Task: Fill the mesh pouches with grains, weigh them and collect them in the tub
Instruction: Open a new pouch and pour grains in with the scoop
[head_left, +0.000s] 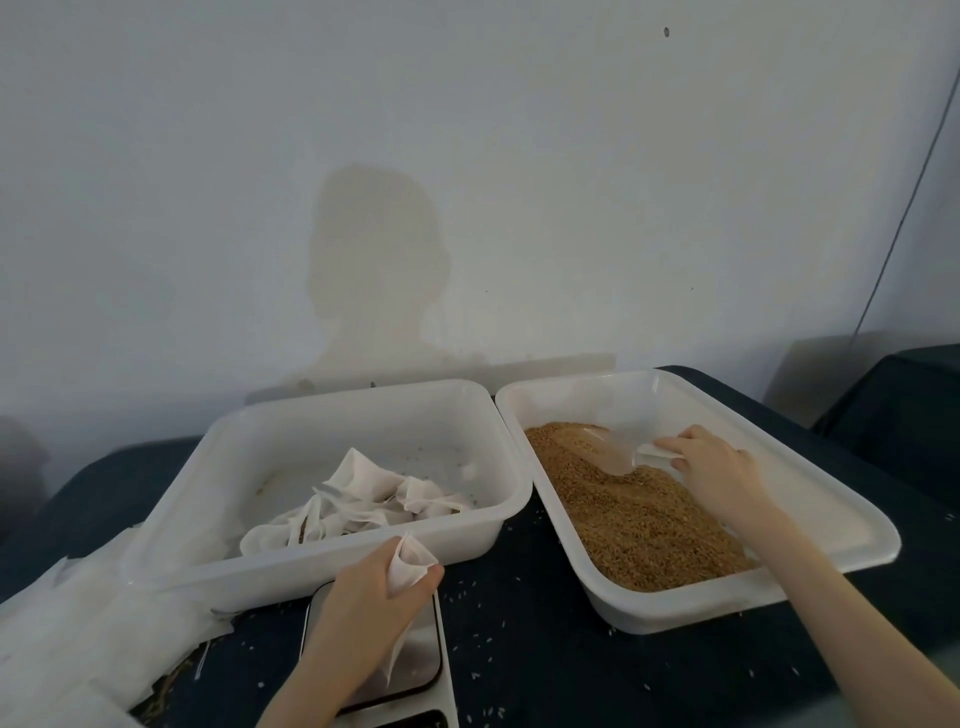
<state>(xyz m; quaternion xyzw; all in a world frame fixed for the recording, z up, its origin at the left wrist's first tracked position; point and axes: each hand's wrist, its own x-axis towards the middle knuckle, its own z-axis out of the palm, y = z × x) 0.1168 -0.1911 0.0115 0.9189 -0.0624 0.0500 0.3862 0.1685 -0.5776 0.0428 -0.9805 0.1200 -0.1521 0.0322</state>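
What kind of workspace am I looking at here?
Probably a makeshift hand-packing station, not a kitchen: a dark cloth-covered table against a bare stained wall, a white plastic tub of brown grains, and a small flat scale.

Scale (415, 670) half under left hand (363, 603), display cut off below, scoop (615, 452) blurred

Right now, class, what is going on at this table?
A person is filling mesh pouches with grain. The left hand holds an open pouch above the scale. The right hand grips a clear scoop dug into the grains in the right tub. Several pouches already lie in the left tub.
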